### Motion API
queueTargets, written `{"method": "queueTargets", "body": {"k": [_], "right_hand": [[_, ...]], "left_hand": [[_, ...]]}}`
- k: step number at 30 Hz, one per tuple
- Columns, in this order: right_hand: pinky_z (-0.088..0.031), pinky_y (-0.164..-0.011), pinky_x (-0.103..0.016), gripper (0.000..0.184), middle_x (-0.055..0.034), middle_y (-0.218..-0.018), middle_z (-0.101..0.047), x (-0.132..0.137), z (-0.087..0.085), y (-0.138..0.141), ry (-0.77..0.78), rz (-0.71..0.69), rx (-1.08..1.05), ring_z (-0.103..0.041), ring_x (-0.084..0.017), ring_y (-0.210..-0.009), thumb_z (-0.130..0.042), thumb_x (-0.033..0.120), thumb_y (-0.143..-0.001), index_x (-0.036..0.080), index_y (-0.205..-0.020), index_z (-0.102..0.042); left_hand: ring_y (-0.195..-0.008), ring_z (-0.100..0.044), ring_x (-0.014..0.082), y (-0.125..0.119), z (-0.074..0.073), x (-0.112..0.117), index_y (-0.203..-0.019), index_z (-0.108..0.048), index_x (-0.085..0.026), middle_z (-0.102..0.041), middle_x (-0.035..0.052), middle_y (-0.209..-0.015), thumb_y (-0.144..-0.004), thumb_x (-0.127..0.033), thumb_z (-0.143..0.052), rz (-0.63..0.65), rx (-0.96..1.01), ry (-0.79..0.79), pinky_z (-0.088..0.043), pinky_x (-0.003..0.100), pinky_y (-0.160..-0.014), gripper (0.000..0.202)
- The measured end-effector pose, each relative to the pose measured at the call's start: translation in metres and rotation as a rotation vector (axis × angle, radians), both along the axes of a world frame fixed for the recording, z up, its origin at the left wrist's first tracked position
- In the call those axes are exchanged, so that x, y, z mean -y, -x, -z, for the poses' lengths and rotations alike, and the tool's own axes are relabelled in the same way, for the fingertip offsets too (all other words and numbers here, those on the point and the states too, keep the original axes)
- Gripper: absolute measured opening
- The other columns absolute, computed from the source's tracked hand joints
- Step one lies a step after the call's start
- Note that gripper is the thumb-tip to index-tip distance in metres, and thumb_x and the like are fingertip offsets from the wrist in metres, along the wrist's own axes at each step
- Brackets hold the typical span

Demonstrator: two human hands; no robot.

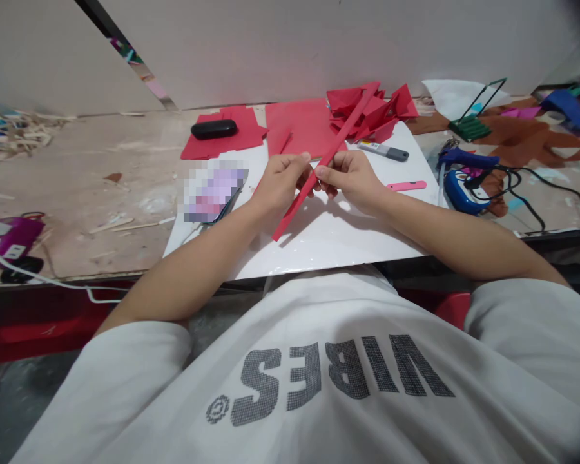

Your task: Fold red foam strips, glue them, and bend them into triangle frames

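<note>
A long narrow strip of red paper (352, 124) runs on a slant from the pile of red scraps down to the white board (348, 238). My left hand (281, 180) pinches the strip from the left, fingers closed on it. My right hand (350, 179) grips the same strip just to the right, thumb and fingers pressed together on it. Both hands hover over the white board near its middle.
Flat red sheets (299, 125) and folded red scraps (391, 106) lie behind the board. A black case (214, 129), a phone (215, 191), a grey utility knife (384, 151), a pink stick (406, 185) and a blue glue gun (464, 177) with cable surround it. Wood sticks litter the left.
</note>
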State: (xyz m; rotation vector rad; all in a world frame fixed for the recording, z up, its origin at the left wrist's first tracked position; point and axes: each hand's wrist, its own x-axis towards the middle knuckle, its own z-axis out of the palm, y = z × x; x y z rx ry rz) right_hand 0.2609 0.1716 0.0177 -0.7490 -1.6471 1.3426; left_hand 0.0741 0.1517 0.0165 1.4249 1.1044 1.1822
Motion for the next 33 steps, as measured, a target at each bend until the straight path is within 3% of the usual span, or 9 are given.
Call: {"method": "queueTargets", "body": {"k": [10,16,25,29,33], "right_hand": [[-0.049,-0.047,-0.026,0.06,0.001,-0.063,-0.069,-0.007,-0.002,-0.004,-0.015,0.086,0.017,-0.056,-0.011,-0.052,-0.105,0.064,-0.079,0.024,-0.072,-0.06],[-0.048,-0.047,-0.024,0.057,0.0022,-0.062,-0.067,-0.01,-0.003,-0.005,-0.032,0.106,0.021,-0.056,-0.011,-0.051,-0.106,0.05,-0.081,0.024,-0.075,-0.056],[-0.051,-0.048,-0.026,0.06,0.0023,-0.061,-0.065,-0.009,-0.008,-0.007,-0.063,0.127,0.023,-0.058,-0.013,-0.054,-0.107,0.053,-0.081,0.025,-0.072,-0.054],[-0.052,-0.049,-0.026,0.057,0.0028,-0.061,-0.063,-0.015,-0.007,-0.012,-0.07,0.171,-0.022,-0.056,-0.012,-0.053,-0.102,0.051,-0.088,0.025,-0.072,-0.054],[-0.049,-0.047,-0.027,0.062,0.0013,-0.06,-0.061,-0.023,-0.004,-0.015,-0.147,0.189,-0.081,-0.051,-0.011,-0.051,-0.098,0.066,-0.089,0.024,-0.068,-0.057]], "left_hand": [[-0.072,-0.075,0.0176,0.008,-0.002,0.001,-0.081,-0.073,-0.022,-0.08,0.0046,-0.077,-0.093,-0.061,-0.095,0.034,-0.07,-0.087,-0.058,0.028,-0.065,0.046],[-0.063,-0.07,0.0143,0.009,-0.003,0.0,-0.076,-0.073,-0.02,-0.074,0.0028,-0.068,-0.097,-0.039,-0.095,0.043,-0.069,-0.049,-0.053,0.029,-0.063,0.036],[-0.076,-0.079,0.0173,0.013,-0.004,0.0,-0.082,-0.078,-0.019,-0.084,0.0063,-0.085,-0.089,-0.011,-0.087,0.125,-0.011,-0.006,-0.062,0.032,-0.075,0.013],[-0.085,-0.083,0.0221,0.017,-0.003,0.0,-0.084,-0.078,-0.019,-0.085,0.0063,-0.087,-0.08,-0.012,-0.085,0.169,-0.026,0.018,-0.067,0.035,-0.078,0.011],[-0.082,-0.083,0.0218,0.016,-0.004,0.002,-0.082,-0.077,-0.019,-0.085,0.007,-0.085,-0.08,-0.015,-0.084,0.187,-0.091,0.022,-0.068,0.035,-0.077,0.009]]}}
